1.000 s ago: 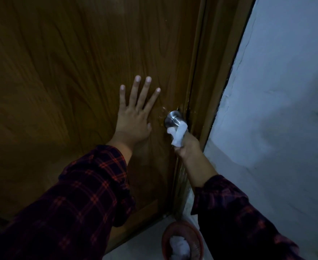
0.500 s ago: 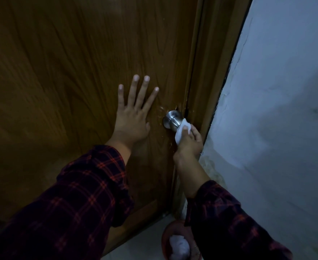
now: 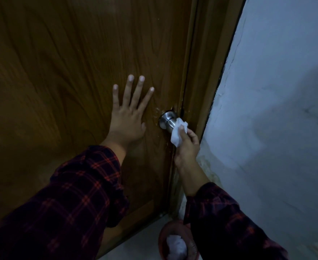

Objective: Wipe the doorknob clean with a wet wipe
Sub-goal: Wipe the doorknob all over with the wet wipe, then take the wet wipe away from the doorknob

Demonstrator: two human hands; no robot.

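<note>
A round brushed-metal doorknob (image 3: 167, 121) sticks out near the right edge of a brown wooden door (image 3: 70, 62). My right hand (image 3: 187, 147) holds a crumpled white wet wipe (image 3: 178, 133) pressed against the knob's lower right side, covering its front end. My left hand (image 3: 129, 119) lies flat on the door just left of the knob, fingers spread and pointing up. Both arms wear dark red plaid sleeves.
The wooden door frame (image 3: 207, 76) runs up right of the knob, with a pale plastered wall (image 3: 276, 109) beyond it. On the floor below my right arm stands a small red bin (image 3: 163, 239) with crumpled white paper (image 3: 176, 246) inside.
My right hand has turned from below the knob round to its right side, carrying the wipe across the knob's front. My left hand has stayed flat on the door.
</note>
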